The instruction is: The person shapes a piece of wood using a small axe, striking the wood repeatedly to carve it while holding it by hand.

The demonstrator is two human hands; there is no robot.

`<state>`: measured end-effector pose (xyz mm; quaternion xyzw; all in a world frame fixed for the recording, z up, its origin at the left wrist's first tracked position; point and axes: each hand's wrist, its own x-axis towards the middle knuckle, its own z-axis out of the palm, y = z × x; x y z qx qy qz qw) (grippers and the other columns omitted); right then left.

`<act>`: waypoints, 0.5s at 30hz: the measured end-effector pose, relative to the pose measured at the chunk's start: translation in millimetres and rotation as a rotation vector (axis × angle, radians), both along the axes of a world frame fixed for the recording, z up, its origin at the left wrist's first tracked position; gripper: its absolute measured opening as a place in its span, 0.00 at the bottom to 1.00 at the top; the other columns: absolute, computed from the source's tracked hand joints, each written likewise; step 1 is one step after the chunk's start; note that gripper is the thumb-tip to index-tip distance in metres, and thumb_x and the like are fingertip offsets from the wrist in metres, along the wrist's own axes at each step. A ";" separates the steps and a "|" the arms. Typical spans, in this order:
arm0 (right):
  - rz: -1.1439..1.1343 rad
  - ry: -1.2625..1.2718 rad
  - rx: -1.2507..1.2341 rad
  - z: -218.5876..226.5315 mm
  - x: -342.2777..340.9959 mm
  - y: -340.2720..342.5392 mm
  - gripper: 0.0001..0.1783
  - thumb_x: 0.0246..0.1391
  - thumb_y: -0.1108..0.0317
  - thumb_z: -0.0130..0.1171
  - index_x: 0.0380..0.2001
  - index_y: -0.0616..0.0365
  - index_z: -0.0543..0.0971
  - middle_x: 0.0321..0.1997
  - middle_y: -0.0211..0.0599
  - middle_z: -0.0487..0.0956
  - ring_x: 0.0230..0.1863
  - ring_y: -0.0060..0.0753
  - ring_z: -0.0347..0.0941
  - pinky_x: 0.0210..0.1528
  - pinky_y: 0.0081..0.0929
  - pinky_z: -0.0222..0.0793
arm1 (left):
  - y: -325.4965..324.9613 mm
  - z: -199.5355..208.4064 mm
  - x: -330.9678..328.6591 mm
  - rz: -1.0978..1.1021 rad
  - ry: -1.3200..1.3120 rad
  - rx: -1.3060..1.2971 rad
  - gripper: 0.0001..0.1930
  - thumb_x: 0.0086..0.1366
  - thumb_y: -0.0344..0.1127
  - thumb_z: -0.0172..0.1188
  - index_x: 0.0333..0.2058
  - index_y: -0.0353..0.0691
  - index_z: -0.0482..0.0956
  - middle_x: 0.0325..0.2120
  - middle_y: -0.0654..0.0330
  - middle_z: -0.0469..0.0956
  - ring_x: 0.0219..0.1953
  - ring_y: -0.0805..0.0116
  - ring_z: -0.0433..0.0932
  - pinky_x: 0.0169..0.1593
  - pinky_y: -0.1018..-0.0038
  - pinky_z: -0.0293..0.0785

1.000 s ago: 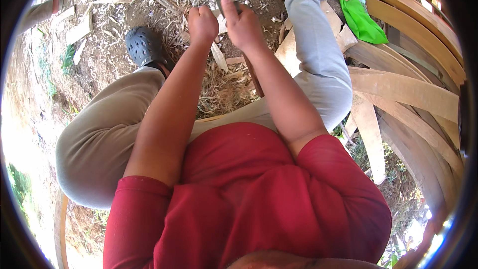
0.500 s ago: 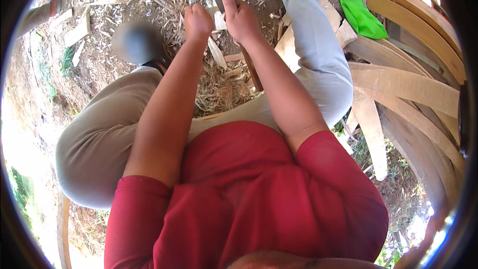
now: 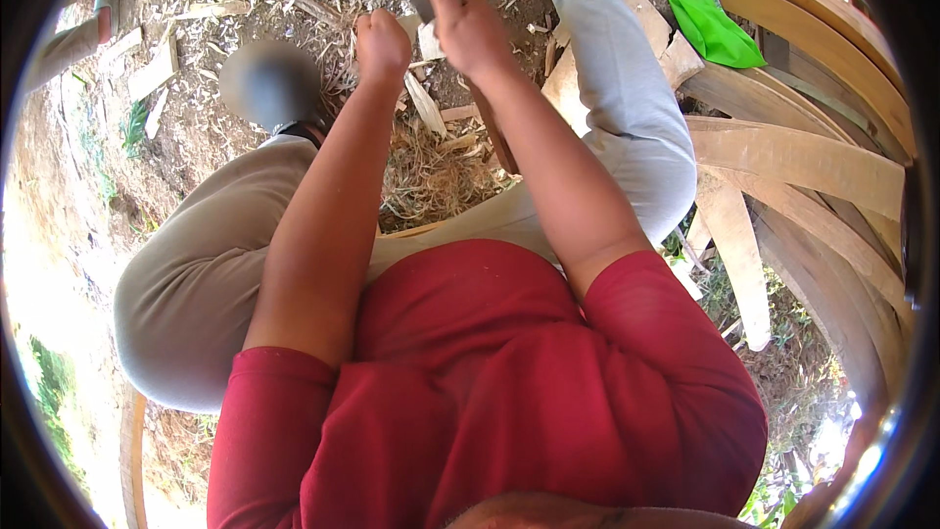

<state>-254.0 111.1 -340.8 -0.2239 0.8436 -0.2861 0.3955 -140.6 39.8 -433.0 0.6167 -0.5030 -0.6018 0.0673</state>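
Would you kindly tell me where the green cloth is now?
In the head view's upper right, the cloth is between the right shin and curved planks.

No readable text, label, brand, number or sign is showing anywhere in view.
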 end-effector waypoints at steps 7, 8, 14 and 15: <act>-0.049 -0.020 0.148 -31.0 -19.3 1.8 0.40 0.72 0.32 0.39 0.54 0.55 0.85 0.51 0.56 0.86 0.56 0.59 0.82 0.60 0.48 0.75 | 0.0 9.4 -6.7 0.106 0.100 0.075 0.24 0.73 0.44 0.40 0.49 0.30 0.77 0.48 0.39 0.79 0.49 0.41 0.77 0.57 0.56 0.69; -0.005 -0.052 0.171 -14.5 -25.9 -0.8 0.39 0.70 0.32 0.44 0.50 0.58 0.86 0.45 0.55 0.87 0.51 0.57 0.84 0.55 0.49 0.77 | 1.1 -0.7 -3.1 0.092 0.104 0.066 0.24 0.73 0.45 0.40 0.49 0.30 0.78 0.48 0.39 0.80 0.49 0.42 0.77 0.56 0.56 0.70; 0.025 -0.053 0.069 15.9 -20.4 3.0 0.26 0.60 0.44 0.65 0.44 0.59 0.87 0.38 0.50 0.88 0.43 0.49 0.86 0.48 0.44 0.78 | -6.0 6.8 -8.4 0.125 0.046 0.134 0.25 0.71 0.45 0.39 0.47 0.31 0.79 0.48 0.39 0.80 0.49 0.40 0.77 0.56 0.57 0.70; 0.041 -0.037 0.096 19.2 -18.1 0.0 0.25 0.60 0.46 0.66 0.44 0.59 0.87 0.37 0.50 0.88 0.42 0.49 0.86 0.47 0.43 0.78 | -4.6 -5.2 -7.0 0.106 0.052 0.097 0.25 0.71 0.45 0.40 0.48 0.31 0.79 0.48 0.39 0.80 0.49 0.40 0.77 0.56 0.57 0.70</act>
